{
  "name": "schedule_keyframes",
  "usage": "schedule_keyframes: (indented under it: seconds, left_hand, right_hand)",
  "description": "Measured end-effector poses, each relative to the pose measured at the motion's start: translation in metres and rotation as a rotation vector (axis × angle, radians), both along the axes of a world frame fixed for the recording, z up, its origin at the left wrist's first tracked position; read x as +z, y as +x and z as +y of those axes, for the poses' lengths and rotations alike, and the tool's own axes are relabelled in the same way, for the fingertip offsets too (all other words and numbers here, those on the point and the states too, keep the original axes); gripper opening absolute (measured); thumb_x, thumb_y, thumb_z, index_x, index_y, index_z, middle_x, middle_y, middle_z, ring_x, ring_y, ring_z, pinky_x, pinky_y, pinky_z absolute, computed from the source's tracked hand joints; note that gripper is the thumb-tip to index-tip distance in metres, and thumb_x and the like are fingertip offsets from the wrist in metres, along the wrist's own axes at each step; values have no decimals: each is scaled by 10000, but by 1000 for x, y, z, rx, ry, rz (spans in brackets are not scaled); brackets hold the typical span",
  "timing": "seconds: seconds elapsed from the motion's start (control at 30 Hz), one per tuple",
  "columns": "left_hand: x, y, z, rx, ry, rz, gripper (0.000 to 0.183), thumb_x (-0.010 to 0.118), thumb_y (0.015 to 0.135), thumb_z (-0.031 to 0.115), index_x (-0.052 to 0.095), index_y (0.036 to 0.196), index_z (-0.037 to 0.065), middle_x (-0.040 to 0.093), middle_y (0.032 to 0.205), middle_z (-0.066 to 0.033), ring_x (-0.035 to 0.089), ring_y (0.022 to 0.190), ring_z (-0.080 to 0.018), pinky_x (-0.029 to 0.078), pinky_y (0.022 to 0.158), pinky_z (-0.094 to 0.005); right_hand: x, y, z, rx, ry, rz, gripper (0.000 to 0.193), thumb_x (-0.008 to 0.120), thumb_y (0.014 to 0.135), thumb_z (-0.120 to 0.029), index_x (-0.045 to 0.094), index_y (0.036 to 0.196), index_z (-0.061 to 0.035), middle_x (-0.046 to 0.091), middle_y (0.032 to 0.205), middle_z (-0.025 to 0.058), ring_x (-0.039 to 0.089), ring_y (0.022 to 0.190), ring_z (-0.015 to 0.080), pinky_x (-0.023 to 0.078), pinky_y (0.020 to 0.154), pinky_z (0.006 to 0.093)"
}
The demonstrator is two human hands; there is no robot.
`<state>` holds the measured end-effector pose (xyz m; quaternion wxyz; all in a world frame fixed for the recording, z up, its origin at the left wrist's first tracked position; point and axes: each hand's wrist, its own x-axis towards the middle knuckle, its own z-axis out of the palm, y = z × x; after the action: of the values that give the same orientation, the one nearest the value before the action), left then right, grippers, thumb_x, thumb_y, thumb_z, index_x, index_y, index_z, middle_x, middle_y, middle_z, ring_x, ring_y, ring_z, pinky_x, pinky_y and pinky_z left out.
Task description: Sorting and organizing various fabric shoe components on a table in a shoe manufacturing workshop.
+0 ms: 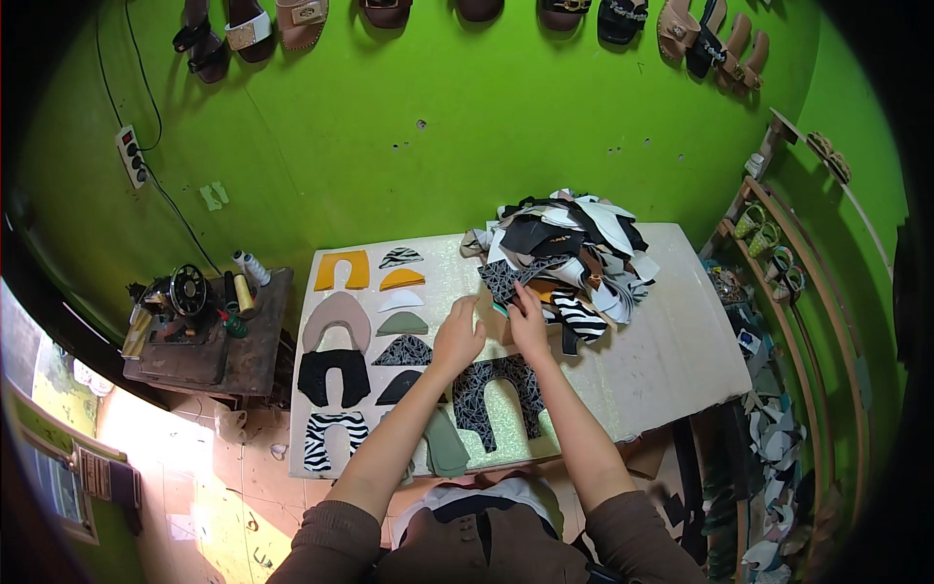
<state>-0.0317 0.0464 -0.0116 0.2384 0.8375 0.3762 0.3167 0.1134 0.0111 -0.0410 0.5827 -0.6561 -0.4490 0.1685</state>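
Observation:
A tall heap of cut material scraps lies on the table, in black, white, grey, zebra stripe and mustard. My right hand is at its near left edge, fingertips closed on a black-and-grey patterned piece. Just left of it, my left hand hovers with fingers stretched forward and nothing visible in them. Below my hands lies a patterned U-shaped piece. Left of my hands, U-shaped pieces such as a black one are laid in a column, beside half-moon pieces such as a green one.
The pale-topped table stands against a green wall, with sandals mounted along it. At left, a sewing machine and thread cones sit on a small wooden table. A wooden shoe rack stands at right beside piled scraps.

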Motion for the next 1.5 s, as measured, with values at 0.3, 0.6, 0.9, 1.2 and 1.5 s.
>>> schedule_keyframes:
  seconds: [0.3,0.6,0.9,1.2,1.5]
  left_hand:
    - [16,-17,-6,-3,-128,-183,402,493,815,139,439,1200,36,472,1203,-154,557,993,-282,454,827,-369]
    - [14,-29,-7,22,-148,-281,346,497,821,99,482,1160,33,507,1139,-156,581,910,-252,454,798,-351]
    - [26,-2,-11,-125,-85,-270,246,487,845,97,553,1075,41,539,1066,-142,575,905,-266,479,747,-318]
    - [42,44,-21,-116,-140,-371,231,479,842,98,559,1047,31,549,1043,-147,573,858,-275,461,737,-318]
    - [45,85,-21,-61,-149,-435,319,442,913,196,498,1160,2,521,1098,-165,561,888,-247,456,756,-310]
  right_hand:
    - [37,9,5,-306,109,-113,341,533,841,-138,549,1120,57,581,1062,190,570,953,280,429,850,319]
    - [66,22,-13,-362,114,0,339,567,768,7,589,1106,-17,626,976,153,600,815,216,461,714,293]
    - [70,33,-27,-229,113,278,370,515,790,100,534,1143,-9,571,1111,92,528,1033,153,408,870,253]
    - [159,93,-49,98,212,407,398,504,780,103,530,1163,0,577,1018,61,522,925,103,403,830,215]
    - [180,133,-69,448,515,514,363,539,805,54,509,1164,13,552,1138,74,506,1051,139,382,917,254]
